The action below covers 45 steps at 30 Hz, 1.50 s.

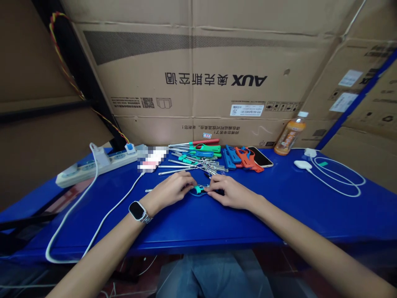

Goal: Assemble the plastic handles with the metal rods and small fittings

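Note:
My left hand is closed, its thumb and fingertips pinching a small teal plastic lighter part just above the blue table. A thin metal tube end sticks out to the left from beneath this hand. My right hand faces it from the other side, fingers pinched together at a tiny black piece by the teal part; what exactly they grip is too small to make out. Right behind my hands lies a pile of long-nosed lighter parts: metal tubes, clear plastic pieces and green handle shells.
Blue handles and orange handles lie on a phone at the back. A drink bottle leans against the cardboard. White cables and a power strip flank the blue table.

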Motion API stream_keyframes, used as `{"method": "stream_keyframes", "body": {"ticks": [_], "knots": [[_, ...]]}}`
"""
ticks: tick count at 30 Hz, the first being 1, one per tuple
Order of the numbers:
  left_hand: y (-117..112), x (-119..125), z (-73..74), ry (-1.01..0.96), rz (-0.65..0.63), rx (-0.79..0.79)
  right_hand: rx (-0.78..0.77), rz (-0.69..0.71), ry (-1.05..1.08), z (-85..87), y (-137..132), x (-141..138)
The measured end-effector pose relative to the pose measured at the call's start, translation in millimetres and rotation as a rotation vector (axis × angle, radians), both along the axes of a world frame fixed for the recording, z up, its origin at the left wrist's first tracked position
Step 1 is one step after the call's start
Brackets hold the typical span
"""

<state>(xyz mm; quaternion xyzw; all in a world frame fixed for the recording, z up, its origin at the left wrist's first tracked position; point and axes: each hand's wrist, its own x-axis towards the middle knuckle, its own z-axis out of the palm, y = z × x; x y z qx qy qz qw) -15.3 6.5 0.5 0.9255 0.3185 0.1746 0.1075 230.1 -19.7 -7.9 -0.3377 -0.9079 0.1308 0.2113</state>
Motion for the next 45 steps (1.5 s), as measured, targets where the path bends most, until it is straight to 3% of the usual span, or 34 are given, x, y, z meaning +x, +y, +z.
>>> {"method": "stream_keyframes", "body": {"ticks": [7,15,20,24,33,45], "knots": [[1,3,-9.0,-0.103,0.059,-0.075,-0.006,-0.035,0.032,1.4,-2,-6],[4,5,-11.5,-0.165,0.05,-0.104,0.076,-0.361,0.03,2.3,-11,-36],[-3,1,-2.3,-0.172,-0.017,-0.06,0.091,-0.383,0.02,-2.6,-9,-42],[-5,-5,2.8,-0.068,-0.098,-0.058,0.08,-0.375,0.031,-5.3,-10,-41],[0,-6,-1.7,-0.015,-0.134,-0.076,0.09,-0.304,-0.045,-0.2,-8,-40],[0,-8,-2.5,-0.006,-0.141,-0.04,0.062,-0.308,-0.241,14.7,-6,-46]]}}
